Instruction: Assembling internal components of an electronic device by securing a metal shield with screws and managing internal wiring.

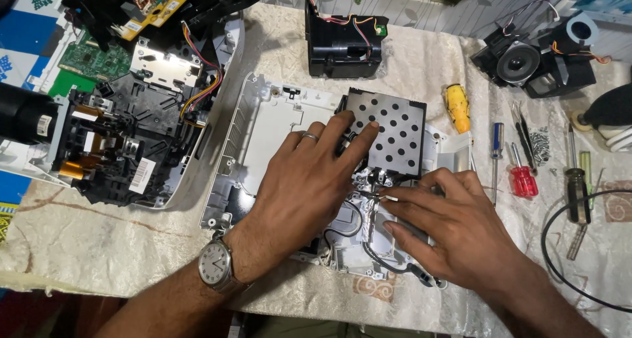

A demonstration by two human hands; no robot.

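Cloth-covered workbench (99,239), disassembled black chassis (125,140) at left. White housing shell (263,124) at centre. Left hand (309,180) open, flat, fingertips on perforated black metal plate (395,130). Right hand (454,229) pinching small connector (387,198) just below plate. Screwdrivers (520,160) at right.

Bare cloth-covered surface (85,239) lies open at near left, and a narrow strip at far centre. The white casing (263,127) fills the middle; both hands rest on it. A stripped black chassis (125,140) blocks the far left, a black box (342,38) the far middle, and screwdrivers (520,154), loose screws (541,144) and a black cable (559,246) crowd the right.
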